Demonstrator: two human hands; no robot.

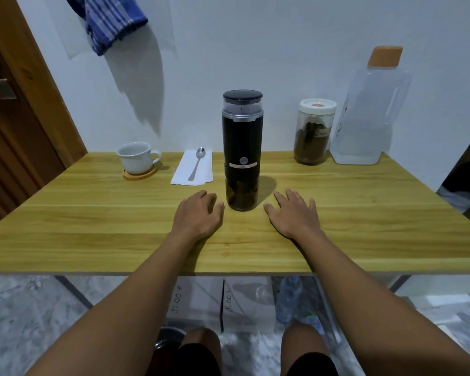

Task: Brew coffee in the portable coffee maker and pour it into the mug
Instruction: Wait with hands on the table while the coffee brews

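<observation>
Coffee maker: the black portable coffee maker (242, 150) stands upright in the middle of the table, capped with a dark lid over a clear collar; its clear bottom section looks dark inside.
Mug: my white mug (135, 157) sits on a round wooden coaster (139, 173) at the far left of the table, handle pointing right, well apart from the coffee maker.
Spoon: a metal spoon (197, 163) lies on a folded white napkin (193, 169), between the mug and the coffee maker.
Jar: a clear jar (313, 131) with a white lid, partly filled with brown coffee grounds, stands to the right of the coffee maker, against the wall.
Water jug: a tall clear plastic jug (369, 109) with an orange cap stands just beside the jar, at the far right.
Table: a light wood-grain tabletop (92, 226) pushed up to a pale wall.
Room: a brown wooden door (14, 118) at the left, a blue striped cloth (111, 20) hanging high on the wall, marbled floor below, cardboard boxes (220, 302) and a plastic bottle (289, 297) under the table.
Left hand: my left hand (197, 214) rests palm down on the table just left of the coffee maker's base, fingers loosely spread, holding nothing, not touching it.
Right hand: my right hand (293, 214) rests palm down just right of the base, fingers apart and empty.
Arms: both forearms reach straight forward over the near table edge.
</observation>
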